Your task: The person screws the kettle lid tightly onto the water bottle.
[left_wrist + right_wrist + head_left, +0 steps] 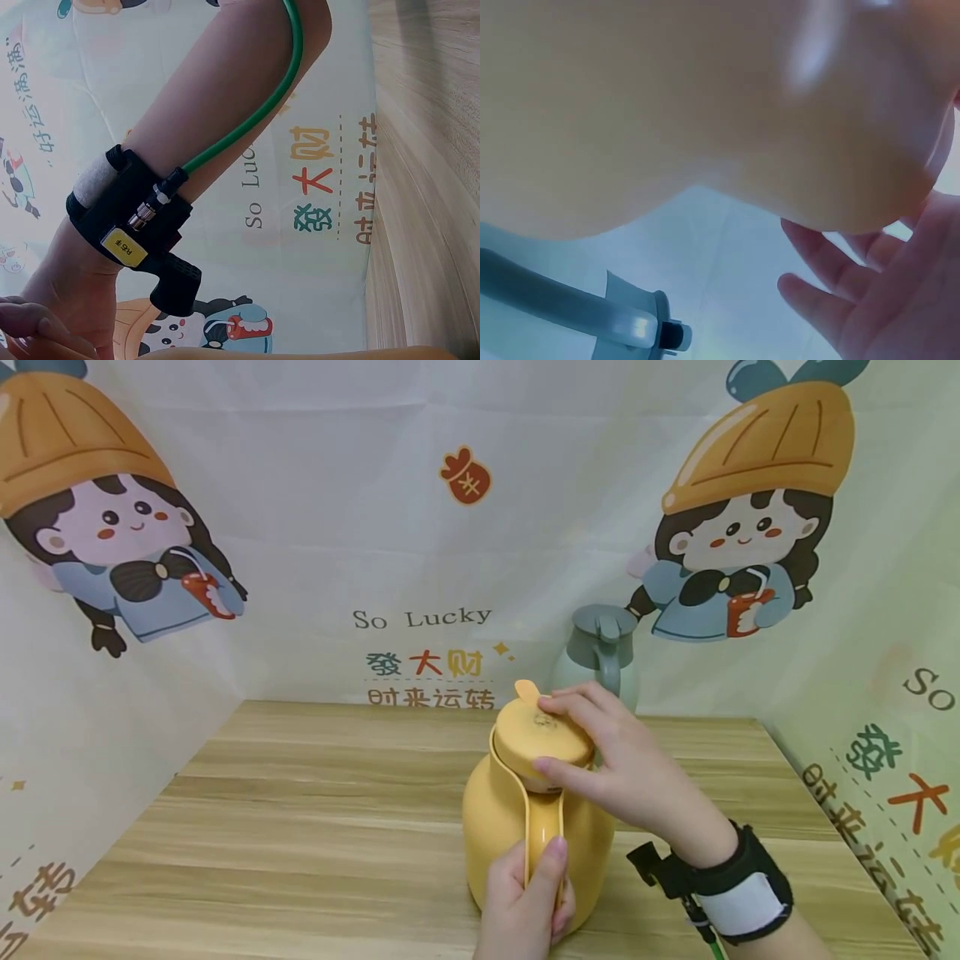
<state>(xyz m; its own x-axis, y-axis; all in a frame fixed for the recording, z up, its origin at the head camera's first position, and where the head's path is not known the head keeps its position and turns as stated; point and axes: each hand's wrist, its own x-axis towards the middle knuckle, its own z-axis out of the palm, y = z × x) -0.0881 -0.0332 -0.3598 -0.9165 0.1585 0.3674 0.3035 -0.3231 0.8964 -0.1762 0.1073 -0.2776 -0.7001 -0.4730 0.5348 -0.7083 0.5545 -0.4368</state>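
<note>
Atop the yellow jug (487,818), the R hand (618,764) is reaching over from the right, thumb near and fingers farther off, pinching the lid (542,731) btwn them; it's the nearer hand to that part. Lower down, the L hand (520,893) is curling its fingers round the handle (544,822), which is facing the wearer. R of ctr on the tbl (300,818), the jug's standing upright, long axis vert., looking smooth, round-bellied, w/ a tab (527,691) pointing away.
</note>
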